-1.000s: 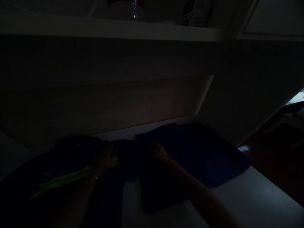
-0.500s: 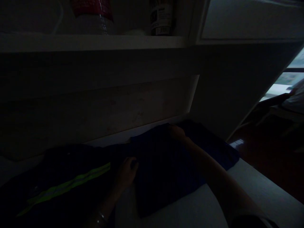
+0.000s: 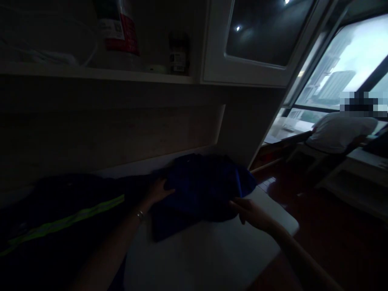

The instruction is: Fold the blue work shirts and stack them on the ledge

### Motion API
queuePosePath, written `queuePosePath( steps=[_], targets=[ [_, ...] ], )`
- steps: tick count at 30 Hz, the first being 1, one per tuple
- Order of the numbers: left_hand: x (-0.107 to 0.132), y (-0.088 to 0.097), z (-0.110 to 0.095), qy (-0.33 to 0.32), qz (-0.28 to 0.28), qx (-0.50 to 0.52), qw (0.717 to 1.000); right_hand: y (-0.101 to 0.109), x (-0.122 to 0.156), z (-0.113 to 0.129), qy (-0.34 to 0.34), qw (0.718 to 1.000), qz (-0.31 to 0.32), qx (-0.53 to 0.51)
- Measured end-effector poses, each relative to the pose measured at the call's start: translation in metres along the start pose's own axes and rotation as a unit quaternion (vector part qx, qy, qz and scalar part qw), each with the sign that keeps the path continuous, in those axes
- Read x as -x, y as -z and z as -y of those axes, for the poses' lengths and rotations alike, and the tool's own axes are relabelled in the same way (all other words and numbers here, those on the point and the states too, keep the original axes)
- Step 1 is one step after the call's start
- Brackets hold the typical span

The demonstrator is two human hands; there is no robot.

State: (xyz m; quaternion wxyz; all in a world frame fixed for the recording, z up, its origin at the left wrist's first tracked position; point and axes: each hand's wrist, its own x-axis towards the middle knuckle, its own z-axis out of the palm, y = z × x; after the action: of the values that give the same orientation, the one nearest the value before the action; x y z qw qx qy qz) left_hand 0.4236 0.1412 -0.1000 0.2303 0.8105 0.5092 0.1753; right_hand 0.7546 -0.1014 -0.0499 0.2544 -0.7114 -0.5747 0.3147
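A dark blue garment (image 3: pixel 197 186) lies bunched on a white tabletop, its right part folded and raised in creases. My left hand (image 3: pixel 159 190) rests on its left part, thumb and fingers spread. At the garment's near right edge, my right hand (image 3: pixel 250 212) has its fingertips closed on the cloth, though the dim light blurs the grip. Farther left spreads more dark cloth with a yellow-green reflective stripe (image 3: pixel 79 216); whether it is the same garment I cannot tell.
Above the white tabletop (image 3: pixel 194 258) runs a shelf (image 3: pixel 121 74) holding a bottle with a red label (image 3: pixel 129 34) and a small dark jar (image 3: pixel 178 56). A cabinet door (image 3: pixel 245 70) is beside it. A person in a white top (image 3: pixel 330 131) sits near the window.
My right hand has come from the garment's far edge to its near right side, and the cloth there is now bunched. My left hand has opened wider. The view has swung right.
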Motion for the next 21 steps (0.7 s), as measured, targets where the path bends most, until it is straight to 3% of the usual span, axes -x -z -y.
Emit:
queuePosePath(
  steps=[2, 5, 9, 15, 18, 21],
  targets=[
    [0.003, -0.006, -0.011, -0.022, 0.025, -0.026, 0.999, -0.008, -0.005, -0.013, -0.038, 0.993, -0.098, 0.052],
    [0.015, -0.019, -0.027, -0.046, 0.034, -0.058, 0.997, -0.023, -0.036, -0.013, -0.047, 0.954, -0.225, 0.192],
    [0.042, -0.032, -0.042, -0.052, 0.011, -0.101, 0.993, -0.042, -0.079, 0.005, -0.030, 0.932, -0.222, 0.284],
    [0.063, -0.030, -0.046, -0.021, 0.005, -0.112, 0.994, -0.044, -0.110, 0.018, -0.131, 0.956, -0.166, 0.206],
    [0.060, -0.016, -0.056, -0.016, -0.005, -0.081, 0.997, -0.029, -0.106, 0.023, -0.136, 0.960, -0.184, 0.165],
    [0.076, 0.007, -0.074, -0.018, -0.028, -0.028, 0.999, -0.004, -0.072, 0.013, -0.131, 0.957, -0.231, 0.120]
  ],
)
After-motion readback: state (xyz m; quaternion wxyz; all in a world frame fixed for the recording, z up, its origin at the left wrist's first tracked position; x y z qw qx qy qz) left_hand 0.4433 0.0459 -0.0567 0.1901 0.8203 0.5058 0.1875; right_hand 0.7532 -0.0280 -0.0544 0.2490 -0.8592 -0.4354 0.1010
